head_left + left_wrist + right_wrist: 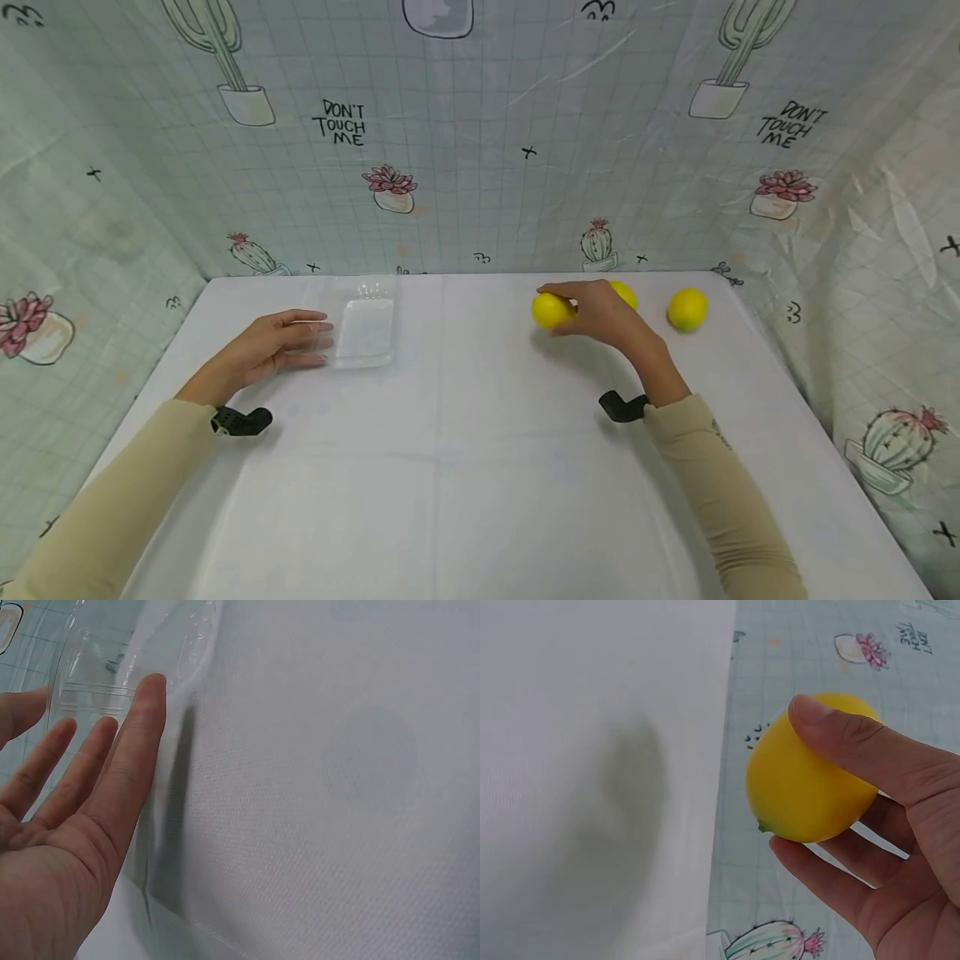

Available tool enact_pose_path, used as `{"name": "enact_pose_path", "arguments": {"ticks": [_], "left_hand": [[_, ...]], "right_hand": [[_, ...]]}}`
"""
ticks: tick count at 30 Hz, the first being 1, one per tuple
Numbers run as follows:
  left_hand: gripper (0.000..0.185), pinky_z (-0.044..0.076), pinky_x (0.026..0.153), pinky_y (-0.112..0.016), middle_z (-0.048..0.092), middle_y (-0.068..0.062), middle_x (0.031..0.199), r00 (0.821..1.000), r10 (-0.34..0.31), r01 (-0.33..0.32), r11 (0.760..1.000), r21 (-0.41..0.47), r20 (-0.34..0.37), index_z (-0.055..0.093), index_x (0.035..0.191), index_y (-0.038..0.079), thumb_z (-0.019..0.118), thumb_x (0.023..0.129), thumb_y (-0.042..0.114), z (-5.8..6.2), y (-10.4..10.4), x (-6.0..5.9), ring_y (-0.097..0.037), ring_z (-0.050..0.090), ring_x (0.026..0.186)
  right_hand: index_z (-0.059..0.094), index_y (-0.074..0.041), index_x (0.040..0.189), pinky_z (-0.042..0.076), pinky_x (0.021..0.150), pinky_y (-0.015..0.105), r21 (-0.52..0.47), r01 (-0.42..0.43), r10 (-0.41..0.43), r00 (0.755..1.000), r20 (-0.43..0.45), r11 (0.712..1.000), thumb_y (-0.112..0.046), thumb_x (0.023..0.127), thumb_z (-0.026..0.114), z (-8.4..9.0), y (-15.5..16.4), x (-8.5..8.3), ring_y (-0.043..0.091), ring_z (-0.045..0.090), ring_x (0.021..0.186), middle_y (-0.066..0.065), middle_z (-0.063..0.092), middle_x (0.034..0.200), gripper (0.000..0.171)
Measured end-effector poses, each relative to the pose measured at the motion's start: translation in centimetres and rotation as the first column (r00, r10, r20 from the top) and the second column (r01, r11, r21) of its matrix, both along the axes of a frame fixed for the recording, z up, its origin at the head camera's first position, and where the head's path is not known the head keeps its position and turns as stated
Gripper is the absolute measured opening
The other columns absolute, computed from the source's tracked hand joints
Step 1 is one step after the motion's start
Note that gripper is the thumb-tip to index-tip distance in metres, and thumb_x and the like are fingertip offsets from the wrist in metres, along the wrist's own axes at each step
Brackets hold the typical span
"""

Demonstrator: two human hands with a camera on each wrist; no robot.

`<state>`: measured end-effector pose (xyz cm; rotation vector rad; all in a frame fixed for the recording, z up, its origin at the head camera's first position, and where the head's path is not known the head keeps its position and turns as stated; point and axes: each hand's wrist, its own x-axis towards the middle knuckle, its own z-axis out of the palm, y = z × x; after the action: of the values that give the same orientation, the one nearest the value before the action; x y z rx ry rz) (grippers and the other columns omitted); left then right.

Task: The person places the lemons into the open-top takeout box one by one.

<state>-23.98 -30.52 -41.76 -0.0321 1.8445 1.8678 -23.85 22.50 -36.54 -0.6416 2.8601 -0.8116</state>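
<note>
Item 1: L hand (pixel 281 346), bare; fingers straight, slightly apart, tips at L edge of clear, rectangular plastic container (pixel 365 329); firm contact couldn't be confirmed.
Item 2: said container, on white cloth-covered table (pixel 442 467), L of ctr.
Item 3: round yellow lemon w/ green tip (pixel 552 311), R of ctr, raised above table; R hand (pixel 600 312) pinched it, thumb opp. fingers.
Item 4: second yellow lemon (pixel 624 293), partly hidden behind R hand.
Item 5: third yellow lemon (pixel 687 310), far R, on table.

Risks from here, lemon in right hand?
The held lemon is rounded and off the table; it might slip from the right hand and roll.
The clear tray looks light; the left hand at its side might shove it.
The second lemon, partly behind the right hand, might get knocked.
</note>
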Motion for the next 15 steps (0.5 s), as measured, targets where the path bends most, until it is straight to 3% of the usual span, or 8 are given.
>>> {"name": "enact_pose_path", "arguments": {"ticks": [5, 10, 15], "left_hand": [[0.065, 0.057, 0.099, -0.044, 0.062, 0.002, 0.132, 1.0, 0.016, -0.016, 1.0, 0.013, 0.005, 0.027, 0.157, 0.0, 0.061, 0.104, 0.019, -0.3, 0.0, 0.2, -0.016, 0.063, 0.123], [0.066, 0.057, 0.099, -0.046, 0.049, -0.008, 0.142, 1.0, 0.019, -0.019, 1.0, 0.01, -0.002, 0.026, 0.158, 0.002, 0.061, 0.104, 0.021, -0.6, 0.1, 0.2, -0.019, 0.063, 0.124], [0.066, 0.056, 0.1, -0.048, 0.048, -0.008, 0.142, 1.0, 0.019, -0.02, 0.999, 0.044, 0.01, 0.025, 0.159, 0.002, 0.06, 0.105, 0.02, -0.8, 0.2, 0.0, -0.019, 0.063, 0.124]], "right_hand": [[0.061, -0.01, 0.141, 0.053, 0.1, 0.047, -0.025, -0.042, 0.04, 0.998, -0.041, 0.999, -0.021, 0.081, 0.088, 0.0, -1.1, 0.3, 0.027, 0.06, 0.114, 0.009, 0.066, 0.135, 0.066], [0.062, -0.012, 0.14, 0.054, 0.1, 0.046, -0.041, -0.047, 0.046, 0.998, -0.033, 0.998, -0.02, 0.082, 0.088, -0.5, -2.1, 0.5, 0.026, 0.061, 0.115, 0.007, 0.066, 0.135, 0.065], [0.062, -0.013, 0.14, 0.054, 0.101, 0.046, -0.058, -0.065, 0.063, 0.997, -0.038, 0.996, -0.02, 0.082, 0.088, -0.9, -2.9, 0.7, 0.026, 0.061, 0.117, 0.007, 0.066, 0.135, 0.064]]}}
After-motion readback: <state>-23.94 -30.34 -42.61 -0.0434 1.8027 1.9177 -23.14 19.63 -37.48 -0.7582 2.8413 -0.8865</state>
